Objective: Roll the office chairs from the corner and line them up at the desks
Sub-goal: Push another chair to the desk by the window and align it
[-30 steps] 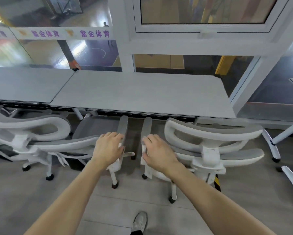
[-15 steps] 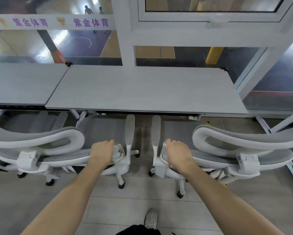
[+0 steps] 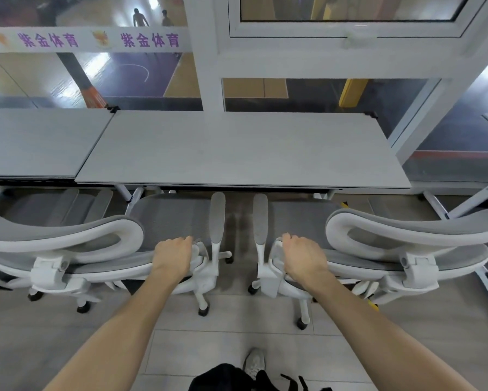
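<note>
Now my left hand (image 3: 173,256) grips the back edge of the left chair (image 3: 163,221), fingers curled over it, and my right hand (image 3: 303,256) grips the right chair (image 3: 302,218) likewise. Both seats point straight ahead, partly under the worktop (image 3: 237,153), so I push forward.

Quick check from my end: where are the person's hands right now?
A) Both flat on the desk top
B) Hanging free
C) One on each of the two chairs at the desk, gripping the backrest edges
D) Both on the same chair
C: the left hand grips the left chair and the right hand grips the right chair, both at the desk.
</note>
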Demonstrator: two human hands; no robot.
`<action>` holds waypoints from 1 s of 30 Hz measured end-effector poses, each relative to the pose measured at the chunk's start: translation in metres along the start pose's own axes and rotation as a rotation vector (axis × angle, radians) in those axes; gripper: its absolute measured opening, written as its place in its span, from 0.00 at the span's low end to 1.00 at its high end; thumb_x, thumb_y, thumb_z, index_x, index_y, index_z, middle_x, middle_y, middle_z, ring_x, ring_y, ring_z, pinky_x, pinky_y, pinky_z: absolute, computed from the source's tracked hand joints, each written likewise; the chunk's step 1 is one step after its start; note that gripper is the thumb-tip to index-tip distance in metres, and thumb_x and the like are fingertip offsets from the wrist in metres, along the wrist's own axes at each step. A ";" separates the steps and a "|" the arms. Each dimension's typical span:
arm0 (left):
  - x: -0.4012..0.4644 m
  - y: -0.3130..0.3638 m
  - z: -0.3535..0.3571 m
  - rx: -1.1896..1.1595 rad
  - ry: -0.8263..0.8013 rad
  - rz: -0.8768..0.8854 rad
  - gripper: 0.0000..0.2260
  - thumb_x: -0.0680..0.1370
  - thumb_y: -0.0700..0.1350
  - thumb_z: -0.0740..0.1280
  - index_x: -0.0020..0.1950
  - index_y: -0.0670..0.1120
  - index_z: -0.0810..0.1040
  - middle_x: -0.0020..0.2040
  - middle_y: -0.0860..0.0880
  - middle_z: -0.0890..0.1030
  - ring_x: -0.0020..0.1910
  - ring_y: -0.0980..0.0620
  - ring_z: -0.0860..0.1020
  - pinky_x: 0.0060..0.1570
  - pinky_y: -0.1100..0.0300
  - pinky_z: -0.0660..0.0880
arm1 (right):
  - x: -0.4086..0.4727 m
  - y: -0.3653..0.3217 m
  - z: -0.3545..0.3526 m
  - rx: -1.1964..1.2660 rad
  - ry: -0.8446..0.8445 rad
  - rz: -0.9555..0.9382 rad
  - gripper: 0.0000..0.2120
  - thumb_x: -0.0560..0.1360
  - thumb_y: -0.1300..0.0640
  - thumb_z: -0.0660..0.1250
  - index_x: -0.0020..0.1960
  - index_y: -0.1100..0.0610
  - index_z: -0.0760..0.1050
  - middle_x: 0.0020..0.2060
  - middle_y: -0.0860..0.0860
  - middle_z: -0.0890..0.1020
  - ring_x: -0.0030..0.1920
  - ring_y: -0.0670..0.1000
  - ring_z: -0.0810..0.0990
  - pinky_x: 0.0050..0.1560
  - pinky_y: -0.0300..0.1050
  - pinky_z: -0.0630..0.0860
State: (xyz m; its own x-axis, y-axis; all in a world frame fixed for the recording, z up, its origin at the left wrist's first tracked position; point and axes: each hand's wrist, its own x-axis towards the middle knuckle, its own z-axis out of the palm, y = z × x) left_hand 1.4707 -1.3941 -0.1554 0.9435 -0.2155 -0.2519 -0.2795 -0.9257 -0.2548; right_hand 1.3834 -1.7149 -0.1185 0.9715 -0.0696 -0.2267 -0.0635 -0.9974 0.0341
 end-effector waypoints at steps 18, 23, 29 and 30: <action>-0.010 -0.002 -0.002 0.027 0.017 0.011 0.16 0.79 0.42 0.69 0.66 0.51 0.75 0.59 0.51 0.86 0.58 0.45 0.85 0.52 0.51 0.77 | 0.000 0.001 0.004 -0.007 0.029 -0.008 0.15 0.78 0.66 0.67 0.63 0.56 0.74 0.54 0.54 0.85 0.53 0.57 0.85 0.47 0.50 0.78; -0.012 -0.001 -0.008 0.015 -0.004 0.017 0.17 0.79 0.45 0.72 0.66 0.51 0.75 0.61 0.51 0.85 0.60 0.45 0.85 0.54 0.51 0.77 | -0.001 0.002 0.004 0.002 0.034 -0.015 0.15 0.78 0.65 0.67 0.63 0.56 0.73 0.54 0.54 0.84 0.52 0.57 0.84 0.46 0.49 0.77; -0.021 0.002 -0.017 -0.051 0.037 0.027 0.16 0.80 0.44 0.71 0.66 0.51 0.75 0.63 0.50 0.82 0.62 0.45 0.83 0.55 0.50 0.77 | 0.001 0.005 0.002 0.022 0.056 -0.081 0.10 0.79 0.58 0.65 0.61 0.56 0.73 0.52 0.54 0.83 0.50 0.58 0.83 0.42 0.49 0.69; -0.026 0.004 -0.020 -0.061 0.069 0.028 0.15 0.80 0.44 0.71 0.67 0.51 0.76 0.63 0.50 0.82 0.62 0.45 0.82 0.56 0.49 0.77 | 0.002 0.006 0.002 0.030 0.065 -0.099 0.11 0.80 0.58 0.64 0.61 0.56 0.73 0.53 0.54 0.83 0.50 0.58 0.83 0.43 0.49 0.69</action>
State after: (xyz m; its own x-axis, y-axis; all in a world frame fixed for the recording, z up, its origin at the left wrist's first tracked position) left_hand 1.4482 -1.3984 -0.1313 0.9462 -0.2603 -0.1923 -0.2962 -0.9359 -0.1908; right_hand 1.3845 -1.7212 -0.1206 0.9860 0.0299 -0.1641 0.0279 -0.9995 -0.0147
